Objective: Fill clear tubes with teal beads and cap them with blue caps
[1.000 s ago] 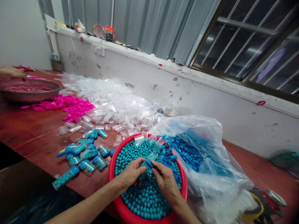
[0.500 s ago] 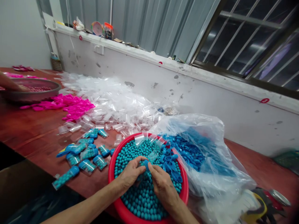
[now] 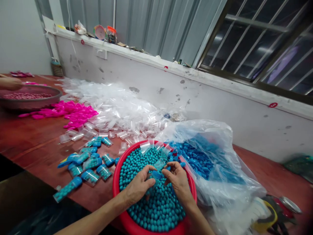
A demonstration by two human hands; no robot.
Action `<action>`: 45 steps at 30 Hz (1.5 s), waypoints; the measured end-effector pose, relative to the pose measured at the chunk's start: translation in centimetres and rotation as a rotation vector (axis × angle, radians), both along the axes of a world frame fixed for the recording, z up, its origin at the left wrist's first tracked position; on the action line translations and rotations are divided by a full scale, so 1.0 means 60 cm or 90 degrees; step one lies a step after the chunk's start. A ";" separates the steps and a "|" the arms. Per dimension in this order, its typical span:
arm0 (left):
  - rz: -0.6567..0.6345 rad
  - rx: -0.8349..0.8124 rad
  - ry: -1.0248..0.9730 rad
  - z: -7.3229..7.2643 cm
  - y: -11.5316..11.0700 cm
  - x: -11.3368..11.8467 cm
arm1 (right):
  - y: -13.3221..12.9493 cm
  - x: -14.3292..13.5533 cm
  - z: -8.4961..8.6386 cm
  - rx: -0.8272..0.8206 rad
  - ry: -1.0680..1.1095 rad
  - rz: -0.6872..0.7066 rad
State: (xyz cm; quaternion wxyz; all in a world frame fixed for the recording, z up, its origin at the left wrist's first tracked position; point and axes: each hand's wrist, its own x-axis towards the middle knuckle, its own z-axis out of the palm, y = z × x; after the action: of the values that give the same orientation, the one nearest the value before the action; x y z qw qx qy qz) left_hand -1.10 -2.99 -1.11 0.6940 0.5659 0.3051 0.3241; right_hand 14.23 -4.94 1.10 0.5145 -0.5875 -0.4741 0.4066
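Observation:
A red basin (image 3: 117,176) full of teal beads (image 3: 156,215) stands before me. Over the beads, my left hand (image 3: 140,184) is closed on a small clear case with a blue part (image 3: 156,175) at its top. Just right of it, my right hand (image 3: 177,179) has its fingers pinched beside blue caps at the basin's right side; what lies between the fingertips is too small to name. Empty clear cases (image 3: 145,147) rest on the beads at the back. Left of the basin lie several bead-filled cases with blue caps (image 3: 90,176).
Clear cases (image 3: 122,104) are heaped along the wall, with pink caps (image 3: 78,112) beside them. A plastic bag (image 3: 220,130) of blue caps adjoins the basin's right. At far left, another person's hand (image 3: 11,83) is over a bowl (image 3: 31,102) of pink beads.
My hands have moved apart, the right one shifting right and up towards the blue caps. The other person's hand has lifted from the bowl. The view has shifted slightly.

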 end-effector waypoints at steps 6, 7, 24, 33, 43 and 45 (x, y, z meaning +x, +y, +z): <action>0.018 -0.019 0.025 0.003 -0.001 -0.001 | 0.002 -0.005 -0.009 0.034 -0.077 0.089; 0.010 -0.025 0.025 0.004 -0.001 -0.001 | 0.001 -0.003 -0.008 0.021 -0.070 0.121; -0.006 0.016 0.021 -0.002 -0.002 -0.002 | -0.009 -0.017 0.007 -0.056 0.024 0.132; 0.008 0.031 0.032 -0.001 -0.004 0.000 | -0.004 0.001 0.012 -0.119 -0.010 0.202; 0.001 0.102 0.064 0.013 -0.014 -0.007 | -0.003 0.019 0.033 -0.154 -0.049 0.309; -0.023 0.069 0.064 0.010 -0.014 -0.006 | -0.004 0.020 0.031 -0.154 -0.043 0.304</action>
State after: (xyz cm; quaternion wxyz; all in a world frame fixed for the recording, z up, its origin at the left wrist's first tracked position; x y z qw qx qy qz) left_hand -1.44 -3.81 -0.53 0.6518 0.6235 0.3116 0.2988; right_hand 15.41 -5.19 2.99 0.3141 -0.5295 -0.5642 0.5501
